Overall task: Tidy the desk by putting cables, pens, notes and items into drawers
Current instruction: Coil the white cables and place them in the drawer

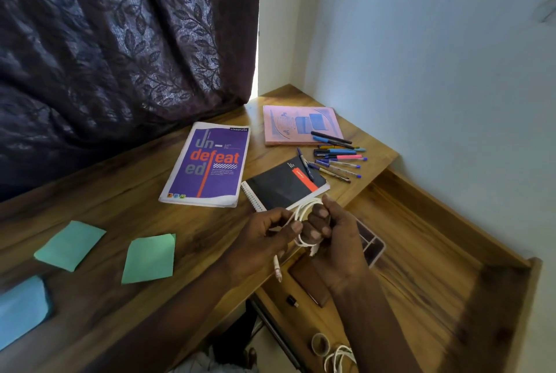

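A white cable [302, 216] is looped between both hands above the desk's front edge. My left hand [264, 240] pinches one side of the coil, and a plug end [277, 271] dangles below it. My right hand [334, 240] grips the other side of the loops. Under my hands lies the open wooden drawer [421, 252]. Several pens [337, 159] lie scattered on the wooden desk [99, 204] beyond a black spiral notebook [282, 186]. Two green notes [149, 258] [70, 244] and a blue note [21, 309] lie at the left.
A purple notebook [207, 165] and a pink book [301, 124] lie on the desk. In the drawer sit a brown case [310, 284], a small black adapter [291, 301], a tape roll [320, 344], a second white cable [340, 357] and a framed item [371, 244]. A dark curtain [120, 41] hangs at the left.
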